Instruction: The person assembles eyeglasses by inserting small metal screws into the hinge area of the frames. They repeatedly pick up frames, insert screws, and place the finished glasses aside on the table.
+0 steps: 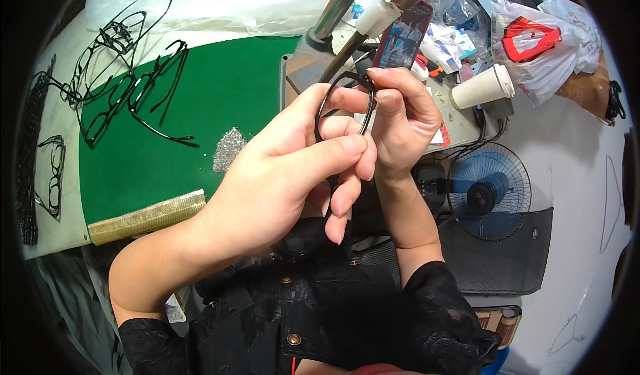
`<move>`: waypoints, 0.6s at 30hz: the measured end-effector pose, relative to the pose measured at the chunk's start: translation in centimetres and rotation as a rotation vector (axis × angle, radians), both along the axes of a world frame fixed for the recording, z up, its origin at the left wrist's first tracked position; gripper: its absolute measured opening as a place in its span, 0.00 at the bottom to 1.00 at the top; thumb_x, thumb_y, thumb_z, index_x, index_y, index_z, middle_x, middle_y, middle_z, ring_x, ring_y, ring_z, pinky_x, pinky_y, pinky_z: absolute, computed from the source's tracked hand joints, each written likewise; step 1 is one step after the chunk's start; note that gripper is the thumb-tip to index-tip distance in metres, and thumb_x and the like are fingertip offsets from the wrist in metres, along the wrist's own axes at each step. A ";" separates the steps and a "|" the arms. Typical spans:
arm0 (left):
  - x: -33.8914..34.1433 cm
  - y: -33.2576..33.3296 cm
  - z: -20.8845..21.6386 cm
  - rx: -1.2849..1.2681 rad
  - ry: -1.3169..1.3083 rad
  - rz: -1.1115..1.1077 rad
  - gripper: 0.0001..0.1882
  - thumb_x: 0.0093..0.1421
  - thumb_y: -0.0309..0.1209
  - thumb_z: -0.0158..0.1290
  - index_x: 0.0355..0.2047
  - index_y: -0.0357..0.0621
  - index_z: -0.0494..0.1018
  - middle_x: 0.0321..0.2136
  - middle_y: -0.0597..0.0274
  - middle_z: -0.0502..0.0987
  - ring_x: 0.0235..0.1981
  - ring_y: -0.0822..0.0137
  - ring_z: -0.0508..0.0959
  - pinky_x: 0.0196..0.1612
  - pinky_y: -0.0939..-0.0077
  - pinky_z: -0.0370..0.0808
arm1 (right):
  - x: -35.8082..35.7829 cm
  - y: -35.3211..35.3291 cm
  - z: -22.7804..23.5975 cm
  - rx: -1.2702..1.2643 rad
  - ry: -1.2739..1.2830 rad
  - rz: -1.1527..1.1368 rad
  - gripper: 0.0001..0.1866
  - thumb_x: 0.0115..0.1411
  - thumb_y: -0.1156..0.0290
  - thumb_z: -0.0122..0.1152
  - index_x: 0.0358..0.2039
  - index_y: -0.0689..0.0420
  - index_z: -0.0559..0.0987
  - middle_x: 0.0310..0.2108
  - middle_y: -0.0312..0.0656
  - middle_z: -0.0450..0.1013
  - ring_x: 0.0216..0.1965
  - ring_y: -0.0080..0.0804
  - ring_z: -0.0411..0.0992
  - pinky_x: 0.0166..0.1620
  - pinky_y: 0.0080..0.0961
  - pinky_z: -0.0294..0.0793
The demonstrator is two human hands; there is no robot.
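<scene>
Between my two hands is a black eyeglass frame (pixel 319 118), held up above the near edge of the bench. My left hand (pixel 293 162) wraps round it, its thumb pressing on the rim. The thumb and forefinger of my right hand (pixel 405 112) pinch the upper right of the rim. My left fingers cover much of the frame, and a dark part of it shows below them. Left of my hands, a small heap of silvery bits (pixel 229 150), like tiny screws, lies on a green mat (pixel 200 75).
Several black eyeglass frames (pixel 133 92) lie at the left. A metal post stand (pixel 330 15) rises behind my hands. Beyond it are a propped phone (pixel 403 36), a white cup (pixel 481 87) and plastic bags (pixel 547 42). A gold ruler-like strip (pixel 148 216) edges the mat; a fan (pixel 490 192) stands right.
</scene>
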State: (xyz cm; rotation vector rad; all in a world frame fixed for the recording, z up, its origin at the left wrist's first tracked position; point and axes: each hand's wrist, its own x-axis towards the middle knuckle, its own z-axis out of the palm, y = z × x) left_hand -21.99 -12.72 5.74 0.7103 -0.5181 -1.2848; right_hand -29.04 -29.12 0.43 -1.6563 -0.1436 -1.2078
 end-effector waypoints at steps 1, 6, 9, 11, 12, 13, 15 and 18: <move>0.0 0.0 0.0 0.001 -0.003 0.004 0.22 0.64 0.29 0.44 0.55 0.33 0.55 0.28 0.59 0.68 0.18 0.75 0.69 0.14 0.82 0.71 | 0.0 0.0 -0.1 0.015 0.005 0.002 0.10 0.59 0.71 0.62 0.36 0.65 0.80 0.31 0.38 0.76 0.28 0.19 0.69 0.31 0.13 0.67; 0.2 -0.1 0.2 0.008 -0.014 0.029 0.22 0.64 0.29 0.45 0.55 0.32 0.56 0.29 0.60 0.69 0.18 0.75 0.68 0.14 0.83 0.70 | 0.1 0.7 0.2 0.216 0.098 0.039 0.12 0.60 0.69 0.62 0.37 0.65 0.80 0.32 0.37 0.76 0.27 0.17 0.69 0.31 0.13 0.69; 0.3 -0.4 0.3 -0.007 -0.043 0.071 0.22 0.64 0.30 0.44 0.55 0.32 0.56 0.29 0.60 0.69 0.19 0.76 0.69 0.15 0.83 0.71 | 0.5 0.2 0.3 0.233 0.124 0.060 0.13 0.61 0.67 0.61 0.40 0.64 0.78 0.33 0.38 0.76 0.27 0.18 0.69 0.32 0.13 0.68; 0.8 -0.9 0.6 -0.005 -0.127 0.102 0.22 0.64 0.29 0.44 0.55 0.32 0.56 0.29 0.61 0.69 0.20 0.76 0.69 0.16 0.83 0.71 | 0.6 0.1 0.4 0.265 0.104 0.088 0.14 0.61 0.67 0.60 0.42 0.64 0.77 0.32 0.38 0.75 0.27 0.19 0.70 0.32 0.13 0.68; 1.2 -1.2 0.8 -0.004 -0.170 0.123 0.21 0.64 0.29 0.44 0.55 0.32 0.57 0.29 0.61 0.69 0.20 0.76 0.69 0.16 0.83 0.71 | 0.7 0.1 0.4 0.281 0.094 0.108 0.14 0.62 0.66 0.60 0.43 0.64 0.76 0.32 0.38 0.75 0.28 0.19 0.70 0.33 0.14 0.67; 1.7 -1.8 0.8 -0.011 -0.212 0.165 0.20 0.64 0.29 0.44 0.54 0.32 0.58 0.30 0.61 0.70 0.21 0.76 0.70 0.16 0.82 0.72 | 0.8 -0.4 -0.1 0.251 0.065 0.112 0.14 0.63 0.66 0.58 0.44 0.63 0.75 0.30 0.37 0.74 0.28 0.20 0.71 0.33 0.14 0.66; 2.7 -3.3 0.7 -0.043 -0.203 0.240 0.18 0.64 0.29 0.46 0.51 0.33 0.58 0.30 0.59 0.71 0.22 0.75 0.70 0.18 0.82 0.73 | 0.4 -0.9 -0.7 0.333 0.092 0.150 0.13 0.64 0.66 0.57 0.42 0.62 0.75 0.29 0.37 0.74 0.28 0.20 0.71 0.32 0.15 0.66; 3.4 -5.1 1.1 -0.019 -0.263 0.349 0.16 0.63 0.27 0.47 0.49 0.36 0.58 0.30 0.58 0.72 0.23 0.75 0.71 0.23 0.82 0.73 | 0.0 -0.5 -0.5 0.358 0.088 0.128 0.11 0.65 0.66 0.54 0.40 0.62 0.74 0.27 0.36 0.73 0.27 0.21 0.70 0.31 0.15 0.65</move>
